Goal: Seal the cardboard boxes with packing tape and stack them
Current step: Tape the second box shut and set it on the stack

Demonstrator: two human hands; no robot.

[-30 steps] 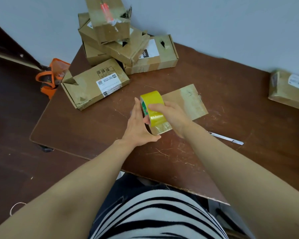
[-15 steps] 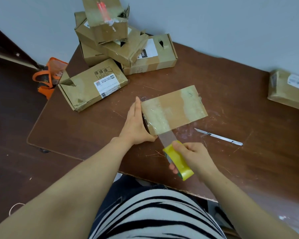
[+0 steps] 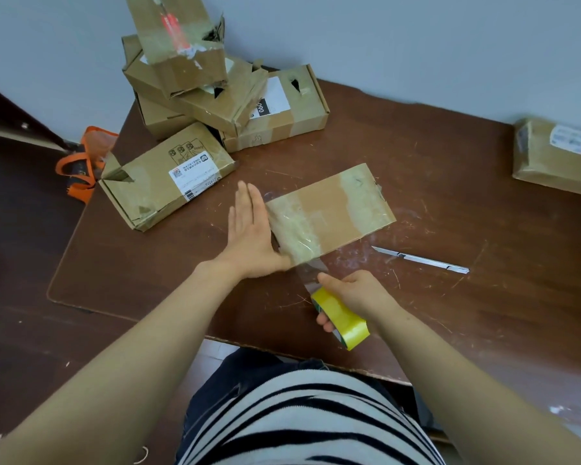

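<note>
A flat cardboard box (image 3: 329, 209) lies in the middle of the brown table (image 3: 450, 203), with clear tape across its left end. My left hand (image 3: 250, 236) presses flat against the box's left side, fingers straight and together. My right hand (image 3: 353, 298) grips a yellow roll of packing tape (image 3: 341, 317) in front of the box. A clear strip of tape (image 3: 311, 271) stretches from the roll up to the box's near left corner.
A metal utility knife (image 3: 420, 260) lies just right of my right hand. A pile of several cardboard boxes (image 3: 215, 95) stands at the back left, one labelled box (image 3: 168, 176) in front of it. Another box (image 3: 557, 156) sits at the far right edge. An orange bag (image 3: 84, 166) is on the floor.
My right hand pulled the tape roll from the top of the box down over its near edge towards me, laying a strip of tape. The left hand flattened against the box's side.
</note>
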